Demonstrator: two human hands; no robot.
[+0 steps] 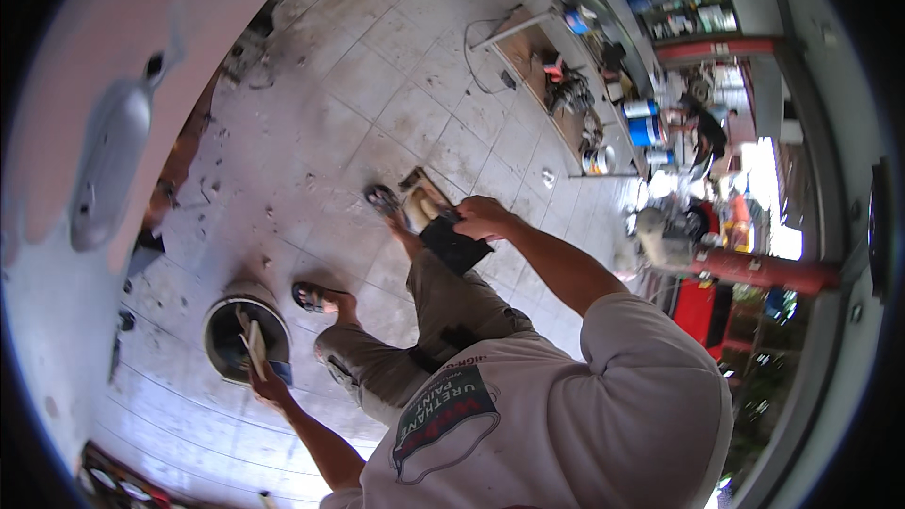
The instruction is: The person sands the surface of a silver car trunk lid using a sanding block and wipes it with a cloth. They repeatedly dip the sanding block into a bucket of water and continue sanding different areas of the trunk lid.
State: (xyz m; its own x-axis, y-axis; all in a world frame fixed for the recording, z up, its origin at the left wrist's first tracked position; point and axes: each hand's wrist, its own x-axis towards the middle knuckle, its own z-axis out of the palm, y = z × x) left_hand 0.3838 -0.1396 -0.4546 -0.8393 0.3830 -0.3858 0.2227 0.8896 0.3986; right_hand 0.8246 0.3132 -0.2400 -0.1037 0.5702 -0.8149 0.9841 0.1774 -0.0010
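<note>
My left hand (pixel 271 388) is at the near rim of a round bucket (pixel 219 358), closed on a pale, flat, strip-like piece (pixel 256 347). That piece tilts over the bucket's mouth, next to another thin strip inside. A small blue patch shows beside the fingers, too small to name. On the right, my right hand (pixel 485 219) is closed on a dark, flexible sheet (pixel 456 245) that hangs by my knee. Just beyond it is a brown, tray-like thing (pixel 415 179) with pale, rounded pieces (pixel 429 203) in it; whether my hand also holds this I cannot tell.
A pale painted panel (pixel 104 160) with a grey patch rises along the left. My sandalled feet stand on dusty floor tiles (pixel 368 57). A low workbench (pixel 528 47) with tools and blue cans (pixel 646 123) is at the far right. Red pipe-like post (pixel 764 269) lies beyond my right shoulder.
</note>
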